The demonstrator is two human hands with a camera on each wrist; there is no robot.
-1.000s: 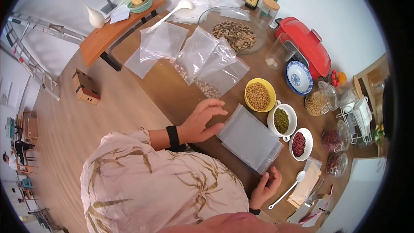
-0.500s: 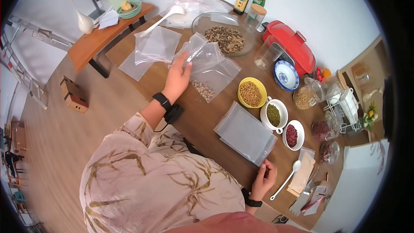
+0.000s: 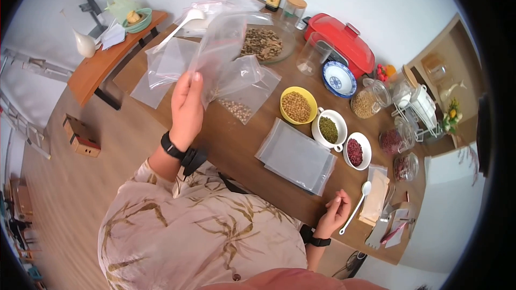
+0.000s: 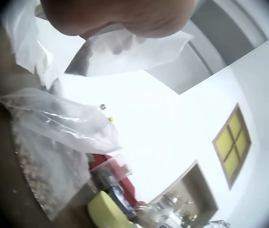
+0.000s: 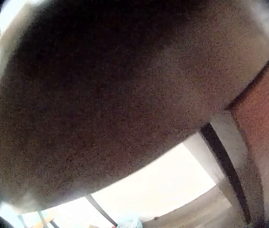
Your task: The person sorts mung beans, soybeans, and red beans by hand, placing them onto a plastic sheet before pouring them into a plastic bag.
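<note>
My left hand (image 3: 187,108) grips a clear zip bag (image 3: 219,45), raised above the table's left part; the hand hides the bag's lower end. In the left wrist view the lifted bag (image 4: 139,54) hangs just under the palm. Close to that hand, a second clear bag (image 3: 250,88) lies on the table with pale round beans (image 3: 235,110) inside. My right hand (image 3: 336,214) rests near the table's front edge, fingers loosely curled and holding nothing. It is nearest to a stack of flat clear bags (image 3: 295,156) and a white spoon (image 3: 357,207).
A yellow bowl (image 3: 283,108) of beans, a white cup (image 3: 342,129) of green beans and a white bowl (image 3: 367,156) of red beans stand in a row. Behind are a glass dish (image 3: 290,48), a red cooker (image 3: 344,40) and blue-white bowls (image 3: 338,79). Glass jars (image 3: 398,134) line the right.
My left hand has moved from above the stack to the left, taken hold of a zip bag and raised it. My right hand has stayed near the stack's front corner.
</note>
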